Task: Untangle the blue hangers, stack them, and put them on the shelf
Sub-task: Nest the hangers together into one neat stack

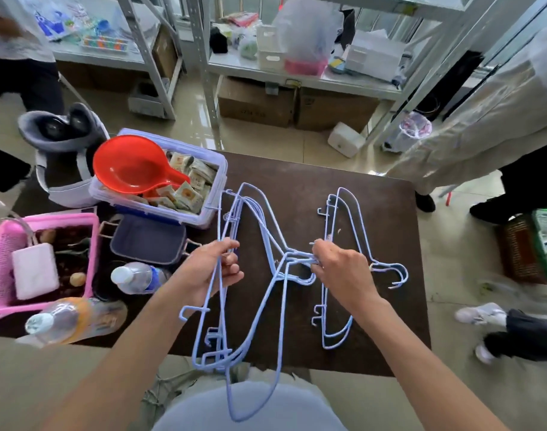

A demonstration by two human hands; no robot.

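1. A person's left hand curls its fingers round the wires of a tangled bunch of blue hangers, held above the near edge of a dark brown table.
2. The right hand pinches the necks of that bunch where the hooks cross; how many hangers are caught up there is hard to tell.
3. A second group of blue hangers lies on the table under and beyond the right hand, its hooks pointing right.
4. On the left of the table stands a clear plastic box of small packets with a red scoop resting across it; near it lie a dark blue pouch, two water bottles, and a pink basket.
5. Metal shelving loaded with bags and boxes stands beyond the table, and other people stand at both edges of the view.
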